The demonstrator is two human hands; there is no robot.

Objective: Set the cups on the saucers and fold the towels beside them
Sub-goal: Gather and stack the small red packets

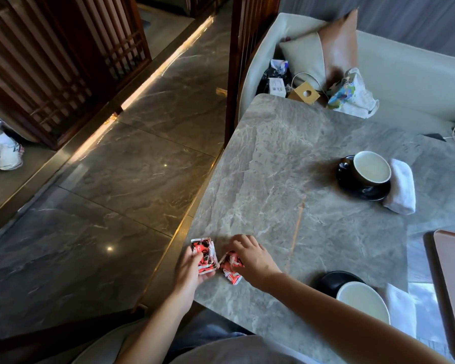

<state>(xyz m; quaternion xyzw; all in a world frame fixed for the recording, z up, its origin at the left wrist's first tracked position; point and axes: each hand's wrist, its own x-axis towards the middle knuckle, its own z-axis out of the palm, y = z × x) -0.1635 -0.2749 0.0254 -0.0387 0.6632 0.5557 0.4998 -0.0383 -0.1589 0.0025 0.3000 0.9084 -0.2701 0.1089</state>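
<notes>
While the left hand (192,269) is gripping a flat red packet (204,254) at the lower middle of the frame, the right hand (250,254) is pinching a crumpled red wrapper (231,269) on the grey marble table (286,158). At the right, two dark white-lined cups (371,170) (363,302) are sitting on black saucers (363,191) (332,281), with white cloth towels (401,187) (402,308) lying just beside them.

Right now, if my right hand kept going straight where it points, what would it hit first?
Your right hand holds the crumpled red packet; beyond it, bare table to the edge. It might brush the flat packet your left hand holds.
</notes>
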